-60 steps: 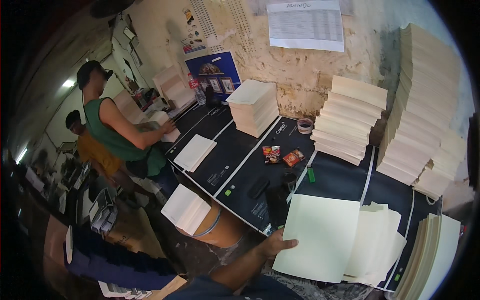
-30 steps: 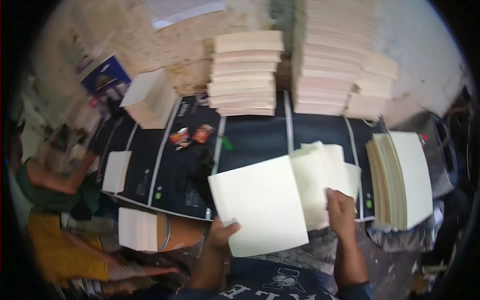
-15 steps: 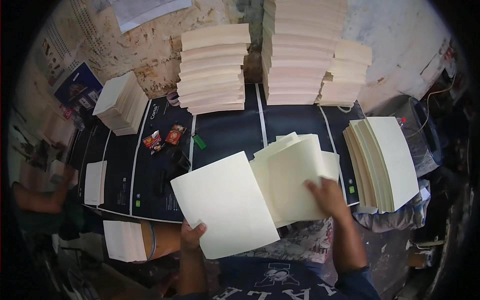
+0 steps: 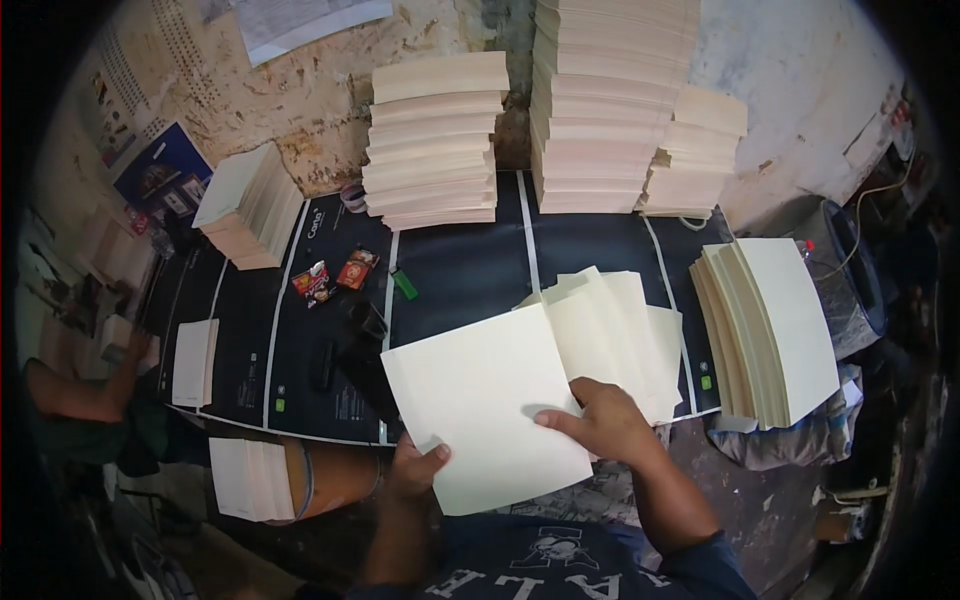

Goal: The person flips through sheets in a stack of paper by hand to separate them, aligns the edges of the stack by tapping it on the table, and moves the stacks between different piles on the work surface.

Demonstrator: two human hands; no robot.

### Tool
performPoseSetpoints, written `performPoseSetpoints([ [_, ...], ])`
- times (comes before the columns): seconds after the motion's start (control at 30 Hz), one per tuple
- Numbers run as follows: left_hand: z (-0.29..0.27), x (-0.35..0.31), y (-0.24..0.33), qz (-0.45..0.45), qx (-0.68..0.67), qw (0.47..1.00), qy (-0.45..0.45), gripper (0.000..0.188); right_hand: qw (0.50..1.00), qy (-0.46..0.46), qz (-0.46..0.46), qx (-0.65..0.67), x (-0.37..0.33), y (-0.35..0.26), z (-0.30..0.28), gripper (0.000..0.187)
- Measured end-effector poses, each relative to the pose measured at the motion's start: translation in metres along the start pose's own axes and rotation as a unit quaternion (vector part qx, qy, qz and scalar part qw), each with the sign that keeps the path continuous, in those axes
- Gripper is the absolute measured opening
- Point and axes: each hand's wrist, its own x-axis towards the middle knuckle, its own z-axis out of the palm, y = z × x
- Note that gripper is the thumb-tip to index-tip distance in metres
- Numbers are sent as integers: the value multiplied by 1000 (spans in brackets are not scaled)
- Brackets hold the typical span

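Observation:
A cream paper sheaf (image 4: 485, 410) is held in front of my body, tilted over the table's near edge. My left hand (image 4: 420, 466) grips its lower left edge, thumb on top and fingers underneath. At its right edge, my right hand (image 4: 600, 418) is closed with the thumb lying on the top face and the other fingers partly hidden. Just beyond lie loose cream sheets (image 4: 625, 335), fanned out on the dark tabletop and partly covered by the held sheaf. How many sheets are in my hands I cannot tell.
Tall paper stacks (image 4: 610, 120) stand along the wall, beside another stack (image 4: 435, 145). A leaning paper pile (image 4: 780, 330) is at the right. Small red packets (image 4: 355, 270), a green lighter (image 4: 404, 284) and a dark cup (image 4: 368, 320) lie left of centre. Another person's arm (image 4: 90, 395) shows far left.
My right hand has moved left from the fanned sheets onto the right edge of the held sheaf. The sheaf and my left hand have shifted slightly right.

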Motion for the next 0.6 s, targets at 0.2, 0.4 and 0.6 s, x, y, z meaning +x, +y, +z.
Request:
performPoseSetpoints([
  [0.2, 1, 4, 38, -29, -83, 995, -50, 54, 965, 12, 100, 243, 4, 65, -35, 56],
  [0.4, 10, 2, 6, -18, -13, 1000, -13, 53, 999, -15, 1, 48, 8, 22, 1, 62],
  [0.6, 4, 5, 21, -22, -98, 995, -12, 52, 980, -23, 87, 176, 8, 69, -26, 40],
])
